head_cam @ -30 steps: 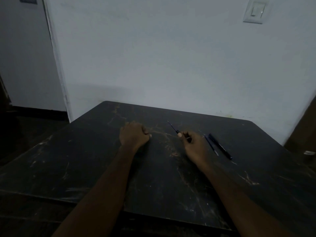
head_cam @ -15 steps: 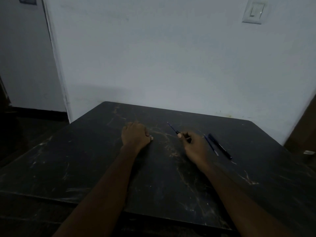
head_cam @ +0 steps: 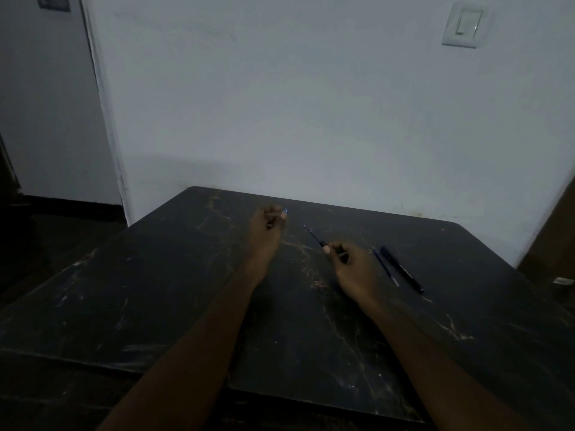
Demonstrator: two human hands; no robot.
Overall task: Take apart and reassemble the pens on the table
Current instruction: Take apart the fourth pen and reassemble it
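My right hand (head_cam: pixel 351 265) pinches a dark pen part with a thin blue refill (head_cam: pixel 312 235) sticking out up and to the left, just above the black table (head_cam: pixel 174 290). My left hand (head_cam: pixel 269 225) is raised a little toward the table's far side, its fingers curled round a small piece with a tiny blue tip showing; most of that piece is hidden in the fist. To the right of my right hand lie a loose blue refill (head_cam: pixel 384 266) and a black pen barrel (head_cam: pixel 401 269), side by side on the table.
The scratched table stands against a pale wall (head_cam: pixel 311 104) with a light switch (head_cam: pixel 463 24) at the upper right. A door frame (head_cam: pixel 102 104) and dark floor lie to the left. A brown panel (head_cam: pixel 557 237) stands at the right edge.
My left hand has lifted and moved away from me, toward the far edge, with its small piece. My right hand has stayed put with the refill part.
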